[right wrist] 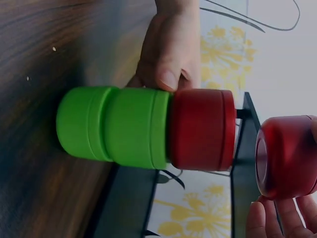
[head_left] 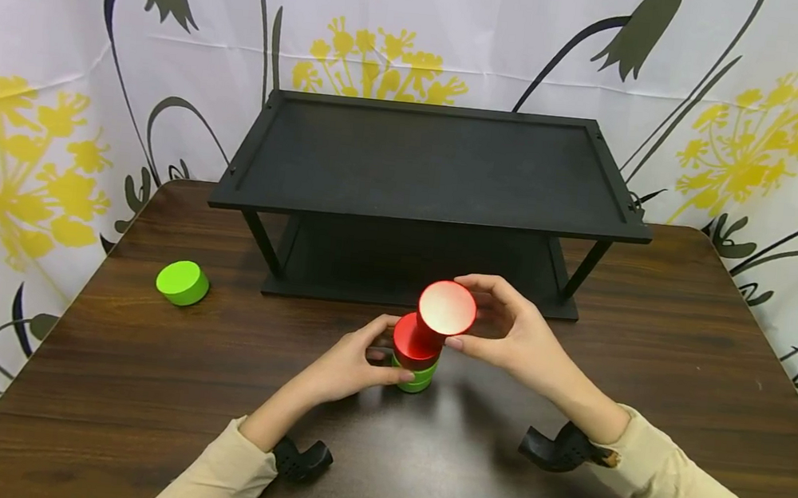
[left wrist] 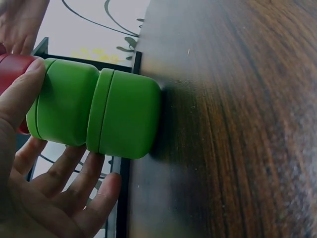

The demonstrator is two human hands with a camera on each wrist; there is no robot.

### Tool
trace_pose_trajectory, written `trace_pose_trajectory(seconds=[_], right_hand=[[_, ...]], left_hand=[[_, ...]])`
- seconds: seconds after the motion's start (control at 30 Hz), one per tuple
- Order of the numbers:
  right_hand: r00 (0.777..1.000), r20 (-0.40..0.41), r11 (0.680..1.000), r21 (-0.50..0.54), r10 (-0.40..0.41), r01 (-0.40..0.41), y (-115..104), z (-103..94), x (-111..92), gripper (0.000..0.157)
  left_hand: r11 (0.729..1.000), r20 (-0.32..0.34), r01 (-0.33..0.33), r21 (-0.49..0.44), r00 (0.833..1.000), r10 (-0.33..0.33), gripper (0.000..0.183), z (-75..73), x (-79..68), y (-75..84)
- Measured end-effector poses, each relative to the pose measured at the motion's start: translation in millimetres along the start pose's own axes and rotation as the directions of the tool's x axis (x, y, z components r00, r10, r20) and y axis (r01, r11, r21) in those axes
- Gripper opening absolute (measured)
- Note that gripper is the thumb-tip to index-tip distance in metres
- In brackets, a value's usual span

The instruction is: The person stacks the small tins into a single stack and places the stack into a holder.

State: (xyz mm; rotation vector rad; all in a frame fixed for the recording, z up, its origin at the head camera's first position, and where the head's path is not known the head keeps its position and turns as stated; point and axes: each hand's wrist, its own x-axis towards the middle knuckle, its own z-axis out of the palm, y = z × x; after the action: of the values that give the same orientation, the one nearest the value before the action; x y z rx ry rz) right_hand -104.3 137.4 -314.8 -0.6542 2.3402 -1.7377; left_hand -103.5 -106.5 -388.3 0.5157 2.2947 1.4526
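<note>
A column of small round canisters stands upright on the table: a green canister [left wrist: 131, 116] at the bottom, a second green canister [left wrist: 67, 101] on it, then a red canister [right wrist: 200, 130]. My left hand [head_left: 348, 364] curls round this stack, its thumb at the seam between red and green. Above the column, my right hand [head_left: 516, 336] grips another red canister [head_left: 447, 308] between thumb and fingers. In the right wrist view, a gap separates this upper red canister from the red one below.
Another green canister [head_left: 182, 283] sits alone on the wooden table [head_left: 139, 400], off to the left. Behind the stack stands a black two-level shelf [head_left: 429, 164], close to the hands. A flower-printed curtain [head_left: 506, 35] hangs behind it.
</note>
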Motion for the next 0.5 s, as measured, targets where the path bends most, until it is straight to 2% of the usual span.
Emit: trace_pose_trajectory(seconds=[0.5], right_hand=[[0.999,0.038,1.0,0.011,-0.012,0.012,12,15.6,3,0.059]], left_hand=[[1.0,-0.019,-0.006,0.0,1.0,0.006,0.062,1.4,1.6,-2.4]])
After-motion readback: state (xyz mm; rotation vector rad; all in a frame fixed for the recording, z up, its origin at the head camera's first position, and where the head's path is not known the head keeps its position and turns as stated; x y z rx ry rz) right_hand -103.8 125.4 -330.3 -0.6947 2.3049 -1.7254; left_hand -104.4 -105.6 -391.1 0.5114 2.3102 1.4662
